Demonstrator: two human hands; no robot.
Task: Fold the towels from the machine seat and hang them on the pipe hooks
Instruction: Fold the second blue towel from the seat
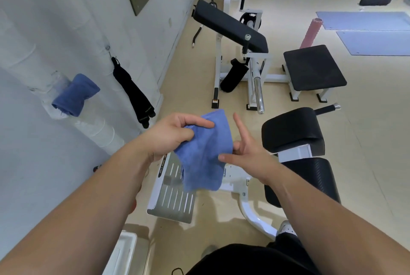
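The blue towel (206,154) looks small, light and very soft; it hangs limp in the air in front of the person, above the metal foot plate (173,201) of the machine, and it will bend wherever it is not supported. For this reason it is better to take it at the corners or along a folded edge, so that the layers stay together, and not in the middle, where it would only sag. It seems not slippery and not fragile, so a light pinch is enough. The left hand (175,134) is raised, with the thumb and the curled fingers pinching the top edge of the towel, and it carries the whole weight. The right hand (246,152) is wide, its fingers straight and spread; one fingertip touches the right side of the cloth and the index finger points up, holding nothing firmly. A second blue towel (75,95) is already hanging at the white pipe (99,128) on the wall, beside a black cloth (133,95) on a hook
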